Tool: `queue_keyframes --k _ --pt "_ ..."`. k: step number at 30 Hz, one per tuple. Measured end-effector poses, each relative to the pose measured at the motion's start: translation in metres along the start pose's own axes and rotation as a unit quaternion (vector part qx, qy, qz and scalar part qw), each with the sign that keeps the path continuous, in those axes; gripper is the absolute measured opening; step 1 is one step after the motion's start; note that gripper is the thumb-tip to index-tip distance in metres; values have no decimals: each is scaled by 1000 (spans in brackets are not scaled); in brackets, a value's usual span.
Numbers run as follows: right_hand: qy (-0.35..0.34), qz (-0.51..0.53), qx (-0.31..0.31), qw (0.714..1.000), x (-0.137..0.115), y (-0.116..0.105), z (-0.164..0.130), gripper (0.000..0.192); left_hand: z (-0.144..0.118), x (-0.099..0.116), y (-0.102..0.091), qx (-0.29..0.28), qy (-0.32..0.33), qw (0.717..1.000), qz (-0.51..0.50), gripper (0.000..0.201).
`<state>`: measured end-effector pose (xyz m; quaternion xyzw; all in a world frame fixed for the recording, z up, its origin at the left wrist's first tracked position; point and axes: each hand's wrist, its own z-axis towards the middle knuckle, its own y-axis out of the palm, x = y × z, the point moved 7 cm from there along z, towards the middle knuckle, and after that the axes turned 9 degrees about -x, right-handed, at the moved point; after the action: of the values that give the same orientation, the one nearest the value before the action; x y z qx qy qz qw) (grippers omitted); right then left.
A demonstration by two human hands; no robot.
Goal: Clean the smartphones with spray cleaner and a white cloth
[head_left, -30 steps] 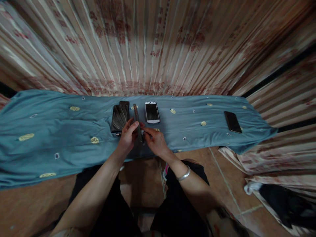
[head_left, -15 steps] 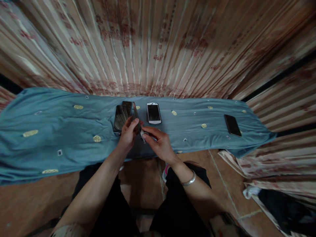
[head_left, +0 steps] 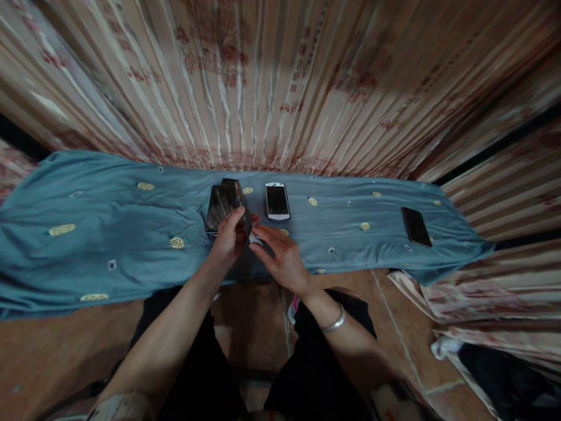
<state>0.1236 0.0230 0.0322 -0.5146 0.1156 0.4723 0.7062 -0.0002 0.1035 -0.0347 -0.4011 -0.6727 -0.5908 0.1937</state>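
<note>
My left hand (head_left: 228,238) is closed round a dark phone (head_left: 245,211), held tilted almost edge-on to me. At the phone's near end, the fingers of my right hand (head_left: 284,256) pinch a small whitish-grey thing (head_left: 255,238), too small to identify and partly covered by the fingers. Just left of the held phone lies a large dark phone (head_left: 218,206) with a shiny screen. It overlaps another dark phone whose far end shows behind it. To the right, a white-framed phone (head_left: 277,201) lies screen up.
A blue cloth (head_left: 131,234) with yellow patterns covers the long, narrow surface. Another black phone (head_left: 416,227) lies near its right end. Pleated curtains (head_left: 272,88) hang close behind and at the right. Dark clothing (head_left: 504,374) is at the lower right, near the tiled floor (head_left: 394,351).
The held phone has turned so more of its dark face shows. My right hand's fingers have shifted at its near end, around the whitish thing. The view has moved slightly.
</note>
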Motion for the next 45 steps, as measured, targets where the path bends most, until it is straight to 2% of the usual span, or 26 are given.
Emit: queue_keyframes --k 10,16,19,22,25,29,31,33,35,40,45 --pt "0 -43 -42 998 8 8 -1 35 -6 10 6 -2 -9 999 -31 26" --pt "27 -65 -73 995 18 15 -1 26 -9 17 3 6 0 999 -48 24" --pt "49 -33 -60 996 26 12 -1 24 -10 18 1 3 0 999 -48 28" --pt "96 48 -19 994 39 5 0 23 -10 12 0 1 -20 999 -35 32" --pt "166 184 21 969 54 4 4 28 -10 7 -1 0 -32 999 -13 31" --pt "245 350 77 901 72 10 7 45 -12 0 1 -2 -31 999 20 39" --pt "271 394 97 873 78 13 7 52 -14 -4 1 10 -29 999 35 50" --pt "281 408 105 862 81 15 9 54 -16 -6 1 28 -25 998 52 62" --pt "273 389 113 872 82 11 11 52 -16 -8 1 38 -18 996 76 72" --pt "242 259 118 927 77 -5 16 43 -13 -8 1 18 23 982 189 92" --pt "250 191 83 946 81 -10 16 37 -12 -10 -3 -5 58 950 307 106"
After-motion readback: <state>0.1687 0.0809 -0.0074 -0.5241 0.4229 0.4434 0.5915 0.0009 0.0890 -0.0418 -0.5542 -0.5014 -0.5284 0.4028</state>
